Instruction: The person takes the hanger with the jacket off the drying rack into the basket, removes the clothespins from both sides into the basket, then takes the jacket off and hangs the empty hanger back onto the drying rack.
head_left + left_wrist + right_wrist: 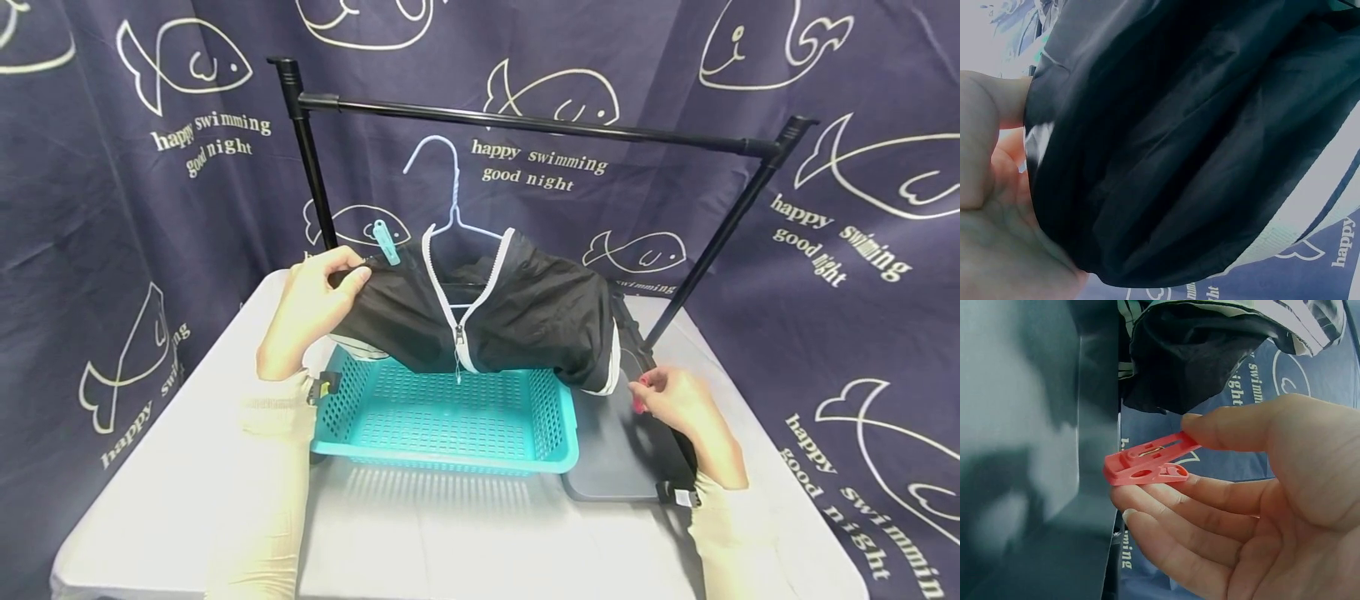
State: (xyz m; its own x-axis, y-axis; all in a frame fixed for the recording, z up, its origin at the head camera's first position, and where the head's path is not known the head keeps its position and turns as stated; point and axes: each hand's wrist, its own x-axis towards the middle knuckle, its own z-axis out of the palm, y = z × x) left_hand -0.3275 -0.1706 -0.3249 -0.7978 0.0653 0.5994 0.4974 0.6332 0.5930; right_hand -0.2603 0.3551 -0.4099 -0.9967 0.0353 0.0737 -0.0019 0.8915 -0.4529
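Note:
A black jacket [555, 308] with a white-edged zipper is on a light blue wire hanger [455, 187], over a turquoise basket. My left hand [307, 304] pinches the jacket's shoulder between thumb and fingers; in the left wrist view the black cloth [1166, 144] fills most of the picture. Close to those fingers, a light blue clothespin [386, 242] is clipped at the shoulder. At the right, my right hand [686, 408] pinches a red clothespin [1147, 459] by its handles, thumb on one side and fingers on the other. The jacket's other sleeve hangs just left of this hand.
A black rack's crossbar [540, 125] runs above the hanger's hook, with posts on both sides. Below the jacket stands the turquoise basket [450, 457]. A dark grey bin [611, 483] sits to its right. All are on a white table [420, 542] before a fish-patterned curtain [202, 75].

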